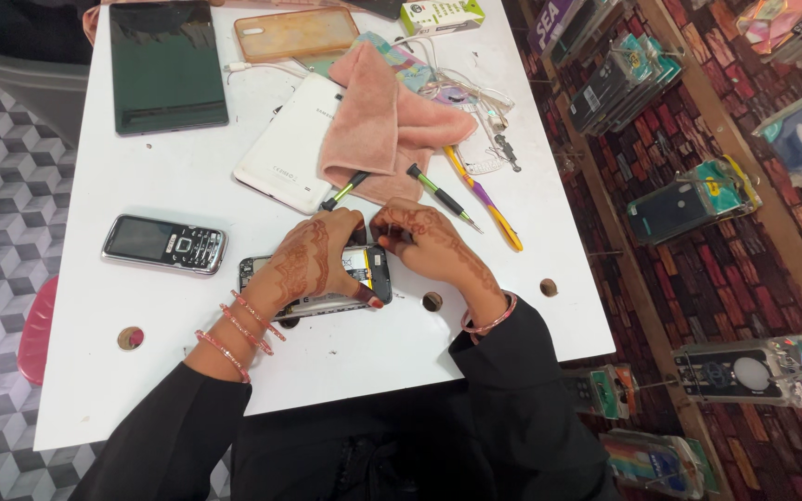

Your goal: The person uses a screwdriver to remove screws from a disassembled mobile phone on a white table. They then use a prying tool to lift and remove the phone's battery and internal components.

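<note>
Your left hand (313, 255) lies over the opened black smartphone with its back cover off (327, 276), fingers curled down and pressing on it, near the table's front edge at six o'clock. Your right hand (424, 237) meets it from three o'clock, fingertips pinched together at the phone's upper right corner; whether they hold a small part, you cannot tell.

On the smooth white table (141, 186), a small white and green cardboard box (441, 15) stands at twelve o'clock, beside a translucent orange soft phone case (295, 33). A fuzzy pink folded cloth (387, 121) drapes over a glossy white tablet lying face down (290, 144). Two slim screwdrivers with black and green handles (438, 193) poke out just above your hands. A dark glass tablet (166, 65) lies at eleven o'clock, and a black keypad phone with a chrome rim (164, 244) at nine.

At three o'clock, flat plastic-wrapped phone cases on hooks (693, 199) hang against a brick-patterned wall (744, 278).
</note>
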